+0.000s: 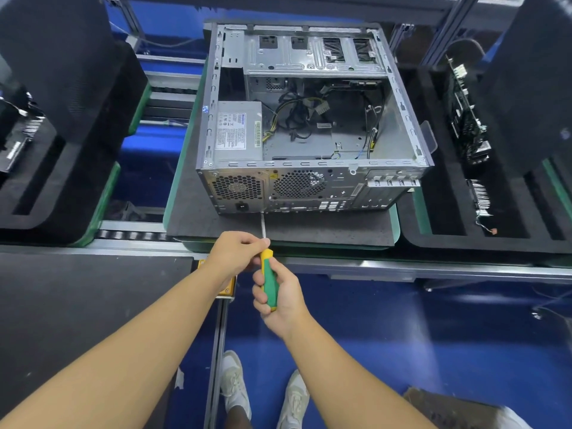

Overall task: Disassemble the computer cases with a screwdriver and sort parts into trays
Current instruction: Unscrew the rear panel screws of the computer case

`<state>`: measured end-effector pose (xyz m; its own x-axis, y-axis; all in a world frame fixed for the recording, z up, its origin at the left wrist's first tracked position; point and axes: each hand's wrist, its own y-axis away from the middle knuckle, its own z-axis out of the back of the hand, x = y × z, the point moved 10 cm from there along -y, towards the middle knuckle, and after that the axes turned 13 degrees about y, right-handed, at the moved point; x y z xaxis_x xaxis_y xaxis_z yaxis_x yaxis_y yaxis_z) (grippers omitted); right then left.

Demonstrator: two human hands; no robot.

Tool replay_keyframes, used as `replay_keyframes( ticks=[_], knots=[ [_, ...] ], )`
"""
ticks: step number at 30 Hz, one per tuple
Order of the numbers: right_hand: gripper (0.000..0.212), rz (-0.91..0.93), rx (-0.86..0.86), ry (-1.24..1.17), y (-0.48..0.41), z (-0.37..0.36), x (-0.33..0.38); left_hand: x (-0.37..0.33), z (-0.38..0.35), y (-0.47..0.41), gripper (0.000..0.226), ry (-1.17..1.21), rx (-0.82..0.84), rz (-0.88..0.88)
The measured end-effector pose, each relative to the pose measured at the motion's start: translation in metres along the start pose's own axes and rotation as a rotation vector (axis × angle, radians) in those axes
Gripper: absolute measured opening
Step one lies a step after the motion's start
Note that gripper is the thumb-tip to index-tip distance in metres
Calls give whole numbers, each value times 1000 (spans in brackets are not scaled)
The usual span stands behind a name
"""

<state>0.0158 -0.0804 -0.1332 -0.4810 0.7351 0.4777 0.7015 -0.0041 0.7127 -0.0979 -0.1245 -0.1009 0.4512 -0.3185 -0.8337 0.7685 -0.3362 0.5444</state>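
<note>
Two bare forearms reach in from 6 o'clock. The right grip (284,300) is wrapped around the green-and-yellow handle of the screwdriver (270,286). The left grip (236,252) pinches it where shaft meets handle. Its tip touches the rear panel of the open computer case (312,187), which sits on a dark mat (325,227) at 12 o'clock. A foam tray (46,196) lies at 9 o'clock, and a second foam tray (448,239) at 3.

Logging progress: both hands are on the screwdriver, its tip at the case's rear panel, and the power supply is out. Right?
No: the head view shows the power supply inside the computer case. The left hand and right hand hold the screwdriver, tip at the rear panel.
</note>
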Motion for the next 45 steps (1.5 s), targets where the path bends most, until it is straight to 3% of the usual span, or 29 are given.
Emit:
replay_keyframes(
  ticks=[4, 9, 14, 18, 21, 25, 28, 30, 34, 37, 42, 45],
  knots=[
    [27, -19, 23, -35, -2, -4, -3, -1, 2, -1, 23, -38, -26, -23],
    [29, 203, -360, 543, 7, 19, 27, -2, -4, 1, 21, -10, 1, -26],
    [24, 271, -465, 675, 15, 14, 34, 6, -4, 2, 19, 34, -18, 25],
    [29, 228, -441, 645, 13, 12, 34, 6, -1, 1, 21, 68, -34, 33],
    [31, 127, -299, 384, 6, 9, 21, 1, 3, 2, 26, 12, -78, -11],
    [32, 89, -228, 316, -1, 5, 15, 13, -5, 11, 36, 27, 38, 75],
    [33, 179, -325, 522, 6, 6, 25, 19, -6, 18, 34, 145, 91, 167],
    [30, 254, -487, 739, 16, 11, 37, 18, -5, 18, 31, 182, 76, 192],
    [18, 335, -723, 1100, 26, 7, 50, 17, -9, 16, 32, 98, 14, 214],
    [16, 312, -587, 1021, 18, 6, 42, 21, -7, 11, 30, 134, -41, 212],
    [38, 2, -155, 287, 18, 14, -7, 25, -6, 7, 18, 285, 80, 183],
    [26, 62, -47, 319, 23, 12, 0, 28, -15, 9, 22, 407, 205, 218]
  ],
)
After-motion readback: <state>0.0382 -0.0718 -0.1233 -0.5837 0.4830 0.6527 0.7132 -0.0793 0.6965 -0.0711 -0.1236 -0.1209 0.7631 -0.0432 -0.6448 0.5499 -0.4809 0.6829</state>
